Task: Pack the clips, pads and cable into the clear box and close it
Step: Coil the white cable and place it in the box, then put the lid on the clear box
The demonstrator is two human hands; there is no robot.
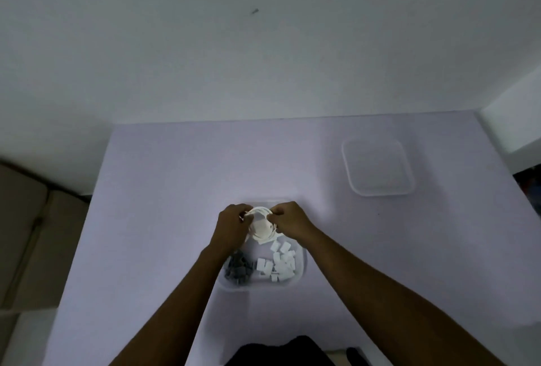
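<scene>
The clear box (301, 273) sits on the table near its middle. A pile of grey clips (238, 269) lies in its near left part, and several white pads (279, 263) lie in its near right part. Over the far part of the box I hold a coiled white cable (261, 228) with both hands. My left hand (231, 229) grips the coil's left side and my right hand (288, 219) pinches its right side. The clear lid (377, 166) lies flat on the table at the far right, apart from the box.
The lilac table (152, 219) runs to a white wall at the back. A beige cushion (23, 233) lies beyond the table's left edge. A dark garment (281, 351) shows at the near edge. A white ledge (509, 125) stands at the right.
</scene>
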